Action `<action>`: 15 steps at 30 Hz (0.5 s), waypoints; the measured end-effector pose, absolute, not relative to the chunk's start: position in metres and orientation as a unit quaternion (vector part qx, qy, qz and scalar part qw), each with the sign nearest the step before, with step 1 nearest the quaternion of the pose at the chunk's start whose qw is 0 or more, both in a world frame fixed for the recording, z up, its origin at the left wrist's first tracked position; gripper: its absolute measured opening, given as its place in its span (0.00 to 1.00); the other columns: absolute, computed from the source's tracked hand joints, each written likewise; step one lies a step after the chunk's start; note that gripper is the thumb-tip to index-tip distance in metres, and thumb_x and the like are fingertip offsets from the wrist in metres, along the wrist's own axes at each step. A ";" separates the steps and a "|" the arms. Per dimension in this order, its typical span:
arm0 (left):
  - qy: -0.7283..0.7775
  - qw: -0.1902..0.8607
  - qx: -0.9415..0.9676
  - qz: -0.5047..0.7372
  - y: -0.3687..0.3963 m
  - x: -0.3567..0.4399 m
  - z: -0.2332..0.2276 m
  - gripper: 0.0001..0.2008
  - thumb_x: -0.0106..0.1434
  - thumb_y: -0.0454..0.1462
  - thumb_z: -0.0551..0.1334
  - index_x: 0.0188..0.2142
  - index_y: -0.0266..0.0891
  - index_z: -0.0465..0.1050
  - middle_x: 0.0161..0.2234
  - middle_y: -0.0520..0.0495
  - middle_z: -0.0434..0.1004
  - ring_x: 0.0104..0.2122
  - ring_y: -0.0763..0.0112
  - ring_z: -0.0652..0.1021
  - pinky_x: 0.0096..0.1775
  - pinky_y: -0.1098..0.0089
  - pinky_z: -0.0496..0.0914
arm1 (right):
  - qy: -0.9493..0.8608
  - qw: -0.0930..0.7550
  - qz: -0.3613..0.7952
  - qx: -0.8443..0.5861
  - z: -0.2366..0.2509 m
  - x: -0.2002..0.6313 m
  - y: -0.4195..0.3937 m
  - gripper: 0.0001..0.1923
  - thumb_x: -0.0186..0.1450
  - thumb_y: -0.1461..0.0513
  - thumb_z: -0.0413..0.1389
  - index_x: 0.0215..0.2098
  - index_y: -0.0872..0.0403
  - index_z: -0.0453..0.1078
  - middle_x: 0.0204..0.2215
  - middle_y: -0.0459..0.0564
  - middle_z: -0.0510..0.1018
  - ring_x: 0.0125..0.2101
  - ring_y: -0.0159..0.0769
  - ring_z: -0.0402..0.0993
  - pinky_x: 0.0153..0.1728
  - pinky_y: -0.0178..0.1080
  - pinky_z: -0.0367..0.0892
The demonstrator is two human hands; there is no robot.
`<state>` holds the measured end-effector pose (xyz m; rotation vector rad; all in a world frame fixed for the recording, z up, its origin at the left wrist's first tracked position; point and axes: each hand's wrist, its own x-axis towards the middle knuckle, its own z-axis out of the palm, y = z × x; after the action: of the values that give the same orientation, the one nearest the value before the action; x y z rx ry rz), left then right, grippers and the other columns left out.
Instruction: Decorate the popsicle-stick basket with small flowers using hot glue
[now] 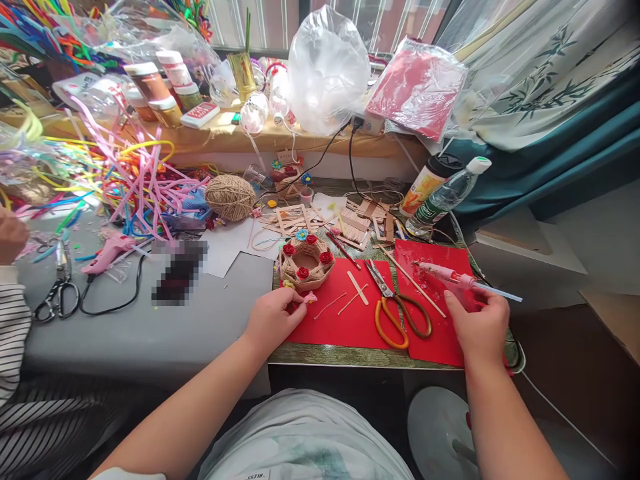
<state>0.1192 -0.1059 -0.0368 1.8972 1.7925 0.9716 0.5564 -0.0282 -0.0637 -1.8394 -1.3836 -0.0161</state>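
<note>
Left hand (274, 316) pinches a pink piece (307, 298); right hand (481, 327) touches the glue gun (453, 275)

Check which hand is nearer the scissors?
Right. The right hand lies just right of the orange scissors, by the glue gun; the left hand sits farther left, by the basket.

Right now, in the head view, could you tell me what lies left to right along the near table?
Black scissors → pink glue gun → left hand → orange scissors → right hand.
</note>
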 end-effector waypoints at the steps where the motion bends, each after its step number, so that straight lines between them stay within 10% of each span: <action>1: 0.633 0.178 0.670 0.345 -0.106 0.119 -0.037 0.09 0.69 0.42 0.66 0.32 0.43 0.78 0.28 0.52 0.81 0.23 0.74 0.72 0.28 0.71 0.65 | -0.531 0.439 -0.048 -0.723 -0.061 0.549 -0.038 0.25 0.59 0.46 0.67 0.46 0.51 0.71 0.46 0.63 0.77 0.46 0.55 0.76 0.48 0.54 0.72; 8: 0.642 0.171 0.671 0.328 -0.104 0.120 -0.041 0.10 0.68 0.43 0.66 0.32 0.43 0.79 0.26 0.52 0.80 0.24 0.73 0.73 0.29 0.70 0.65 | -0.808 0.309 0.152 -0.477 -0.018 0.439 -0.083 0.04 0.71 0.59 0.59 0.45 0.47 0.74 0.42 0.55 0.82 0.46 0.50 0.78 0.53 0.54 0.72; 13: 0.644 0.157 0.674 0.326 -0.103 0.120 -0.039 0.09 0.68 0.43 0.67 0.32 0.43 0.80 0.27 0.52 0.81 0.24 0.73 0.74 0.28 0.70 0.65 | -0.831 0.212 0.295 -0.421 0.000 0.363 -0.057 0.09 0.72 0.57 0.61 0.48 0.50 0.77 0.45 0.56 0.83 0.49 0.50 0.79 0.55 0.53 0.73; 15: 0.647 0.155 0.674 0.322 -0.103 0.120 -0.040 0.09 0.68 0.42 0.67 0.32 0.43 0.80 0.28 0.52 0.82 0.24 0.73 0.75 0.28 0.70 0.66 | -0.808 0.175 0.298 -0.477 -0.004 0.345 -0.045 0.26 0.63 0.54 0.70 0.57 0.53 0.74 0.52 0.61 0.81 0.56 0.58 0.76 0.59 0.58 0.71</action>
<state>0.1197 -0.1032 -0.0395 1.9304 1.8530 0.9228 0.3452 -0.0451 -0.0038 -1.3517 -2.2887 0.8441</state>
